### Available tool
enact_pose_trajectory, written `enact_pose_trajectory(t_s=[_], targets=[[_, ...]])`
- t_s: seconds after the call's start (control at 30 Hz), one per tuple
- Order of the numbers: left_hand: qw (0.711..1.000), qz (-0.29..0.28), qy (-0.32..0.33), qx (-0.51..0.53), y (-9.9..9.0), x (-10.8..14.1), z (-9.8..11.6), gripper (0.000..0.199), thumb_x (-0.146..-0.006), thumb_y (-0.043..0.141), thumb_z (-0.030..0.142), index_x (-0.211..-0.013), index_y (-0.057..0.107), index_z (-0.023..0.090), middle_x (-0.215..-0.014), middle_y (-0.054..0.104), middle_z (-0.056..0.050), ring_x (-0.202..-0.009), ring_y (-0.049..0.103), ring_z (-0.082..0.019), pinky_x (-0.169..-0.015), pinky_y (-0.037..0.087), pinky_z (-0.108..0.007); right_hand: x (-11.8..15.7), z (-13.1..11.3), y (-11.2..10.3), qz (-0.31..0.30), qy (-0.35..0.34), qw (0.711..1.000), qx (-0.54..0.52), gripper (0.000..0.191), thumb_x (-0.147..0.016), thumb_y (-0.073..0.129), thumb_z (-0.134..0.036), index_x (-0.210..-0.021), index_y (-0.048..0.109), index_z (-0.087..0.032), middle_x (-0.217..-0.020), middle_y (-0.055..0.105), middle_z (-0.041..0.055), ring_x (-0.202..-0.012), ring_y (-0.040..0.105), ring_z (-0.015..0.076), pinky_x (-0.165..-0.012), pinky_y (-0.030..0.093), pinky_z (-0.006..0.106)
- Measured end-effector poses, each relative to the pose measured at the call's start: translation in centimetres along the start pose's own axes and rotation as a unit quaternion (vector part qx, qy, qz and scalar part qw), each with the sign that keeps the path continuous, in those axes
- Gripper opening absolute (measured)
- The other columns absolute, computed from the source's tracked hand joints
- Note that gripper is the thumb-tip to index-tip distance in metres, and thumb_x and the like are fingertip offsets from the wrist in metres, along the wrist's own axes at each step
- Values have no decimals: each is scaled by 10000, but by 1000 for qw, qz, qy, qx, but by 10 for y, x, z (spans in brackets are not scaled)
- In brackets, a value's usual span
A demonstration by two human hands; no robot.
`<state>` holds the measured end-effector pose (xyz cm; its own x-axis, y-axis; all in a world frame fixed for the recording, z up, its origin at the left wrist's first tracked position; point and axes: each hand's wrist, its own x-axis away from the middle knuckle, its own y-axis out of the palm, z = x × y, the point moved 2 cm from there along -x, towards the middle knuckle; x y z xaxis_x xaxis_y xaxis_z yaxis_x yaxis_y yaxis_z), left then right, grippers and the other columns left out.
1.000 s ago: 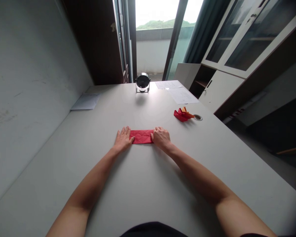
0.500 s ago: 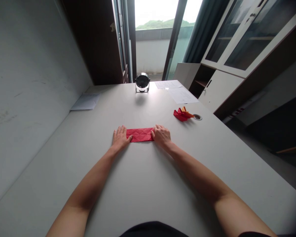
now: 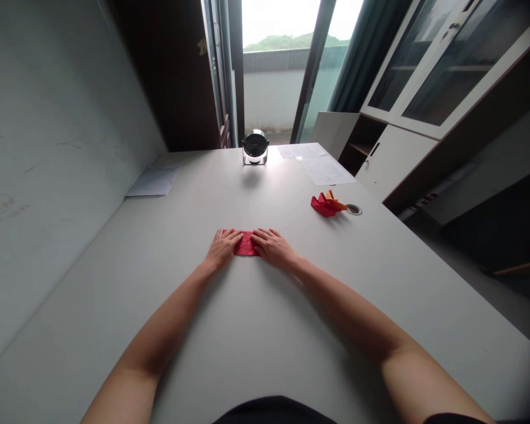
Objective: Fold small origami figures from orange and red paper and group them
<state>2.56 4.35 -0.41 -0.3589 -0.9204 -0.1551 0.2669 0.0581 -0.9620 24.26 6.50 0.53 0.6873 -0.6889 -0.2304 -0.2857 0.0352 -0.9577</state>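
Note:
A strip of creased red paper [image 3: 246,244] lies flat on the white table [image 3: 247,330]. Over its left part rests my left hand [image 3: 222,247], its fingers flat and slightly apart. My right hand [image 3: 274,247] covers the right part, fingers spread on the paper. Only the middle of the strip and a bit of its upper left corner show; both ends are mostly hidden under the hands.
Folded red and orange paper pieces [image 3: 329,204] sit at the right beside a round cable hole [image 3: 354,209]. A round black device [image 3: 255,147] stands at the far edge. Paper sheets [image 3: 324,169] lie back right, others [image 3: 153,181] by the left wall.
Both hands have moved inward over the paper, the right one further to the left, and their fingers now lie flat. Less of the red paper shows between them.

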Motion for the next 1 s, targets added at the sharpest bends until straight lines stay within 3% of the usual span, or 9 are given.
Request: enact_pose_trajectory(t_s=[0.23,0.4,0.63,0.83,1.0], targets=[[999,-33,32,6,3,-3,-1,593,-933,350,90,-1494,441,258,-1571,429,-39,-1466,353,-191,-1225,234,-447,1,5,3,-35,-2,999,-15,458,-1038,397,-345,-1488,456,-279,-1554,451,46,-1464,362,222,-1197,263,449],[999,-21,29,14,0,-3,3,538,-965,379,162,-1486,448,281,-1547,464,-26,-1438,384,-196,-1213,251,-431,0,4,4,-46,-17,998,-29,449,-1046,361,-315,-1485,455,-290,-1568,429,26,-1487,318,214,-1218,222,464],[999,5,34,-1,-8,-3,15,432,-983,416,254,-1395,546,270,-1474,546,-30,-1366,459,-230,-1182,297,-439,-1,5,6,-26,-18,997,-69,426,-953,478,-210,-1374,532,-244,-1530,480,54,-1469,351,229,-1213,230,491],[999,35,27,-1,-10,-2,23,356,-993,425,307,-1287,614,239,-1388,607,-52,-1281,516,-229,-1130,367,-378,-2,6,6,-18,-22,996,-84,408,-924,486,-183,-1324,545,-238,-1510,503,55,-1461,363,242,-1214,226,501],[999,31,19,3,-7,-4,21,354,-972,474,321,-1299,592,255,-1406,586,-49,-1266,507,-250,-1125,367,-423,-4,6,6,-32,-26,995,-88,412,-897,487,-136,-1296,548,-216,-1468,541,80,-1473,341,239,-1218,217,496]])
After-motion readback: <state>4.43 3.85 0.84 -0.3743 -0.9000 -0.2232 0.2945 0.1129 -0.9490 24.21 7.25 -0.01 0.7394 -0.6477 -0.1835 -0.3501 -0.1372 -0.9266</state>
